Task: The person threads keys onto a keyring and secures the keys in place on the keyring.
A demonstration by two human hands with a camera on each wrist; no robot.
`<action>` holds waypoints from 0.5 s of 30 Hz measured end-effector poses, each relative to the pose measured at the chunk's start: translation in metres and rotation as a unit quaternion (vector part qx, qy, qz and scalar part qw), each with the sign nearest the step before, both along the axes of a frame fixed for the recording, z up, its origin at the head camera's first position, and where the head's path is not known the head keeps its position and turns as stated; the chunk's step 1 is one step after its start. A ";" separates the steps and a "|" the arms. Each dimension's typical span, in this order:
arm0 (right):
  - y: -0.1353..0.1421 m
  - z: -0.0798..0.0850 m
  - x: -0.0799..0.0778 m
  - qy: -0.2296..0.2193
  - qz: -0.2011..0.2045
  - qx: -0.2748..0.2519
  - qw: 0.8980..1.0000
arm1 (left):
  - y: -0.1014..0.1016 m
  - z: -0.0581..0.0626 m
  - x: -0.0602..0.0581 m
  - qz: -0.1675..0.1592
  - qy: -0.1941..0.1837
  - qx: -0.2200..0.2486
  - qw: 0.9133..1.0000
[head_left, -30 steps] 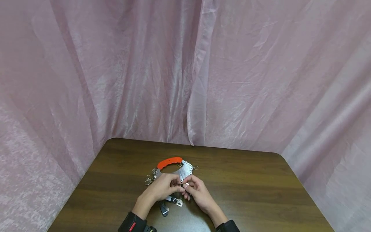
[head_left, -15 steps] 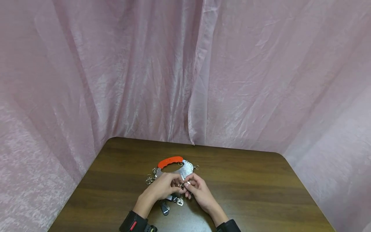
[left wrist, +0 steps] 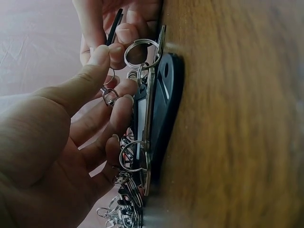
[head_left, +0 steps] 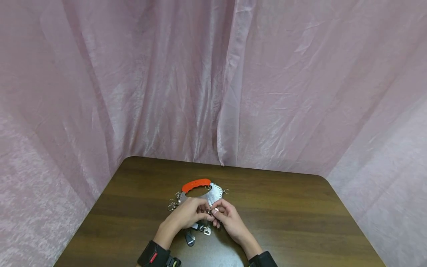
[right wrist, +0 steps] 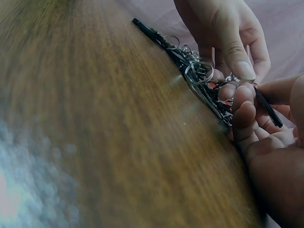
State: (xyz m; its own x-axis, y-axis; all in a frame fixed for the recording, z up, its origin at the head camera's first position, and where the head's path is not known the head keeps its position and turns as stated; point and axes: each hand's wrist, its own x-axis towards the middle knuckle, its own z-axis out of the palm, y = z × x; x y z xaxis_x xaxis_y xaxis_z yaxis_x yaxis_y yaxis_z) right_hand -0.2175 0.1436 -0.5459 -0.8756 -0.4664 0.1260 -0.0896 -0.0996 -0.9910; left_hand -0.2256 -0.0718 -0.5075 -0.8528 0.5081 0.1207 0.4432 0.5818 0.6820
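Note:
In the head view my left hand (head_left: 185,215) and right hand (head_left: 229,221) meet, fingertips close together, over the near side of a metal key holder (head_left: 215,193) with an orange handle (head_left: 196,184). Between left thumb and fingers I pinch a small split ring (left wrist: 110,97) with metal links, seen in the left wrist view. My right thumb and fingers grip a thin black tag (right wrist: 267,108), edge-on in the right wrist view, its inner end right at the ring. Below the hands lie a dark key tag (head_left: 190,239) and a metal piece (head_left: 207,230).
Several key rings (head_left: 172,205) bunch at the holder's left, and one ring (head_left: 226,191) sticks out at its right. Everything lies on a brown wooden table (head_left: 283,211). Pink curtains (head_left: 283,92) hang behind the table's far edge.
Both hands stay nearly in place, with slight finger movement at the ring and tag. The holder has not moved on the table; the head view has shifted slightly.

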 end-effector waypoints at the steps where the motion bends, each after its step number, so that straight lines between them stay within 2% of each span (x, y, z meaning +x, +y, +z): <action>1: 0.000 0.000 0.000 0.000 0.000 0.000 1.000 | 0.000 0.000 0.000 0.000 -0.001 0.000 1.000; 8: 0.000 -0.002 0.001 -0.004 0.001 0.003 1.000 | -0.001 -0.002 0.001 -0.001 -0.008 -0.002 1.000; 15: -0.001 0.001 0.002 0.005 0.002 -0.004 1.000 | 0.000 0.000 0.000 -0.003 0.008 -0.008 1.000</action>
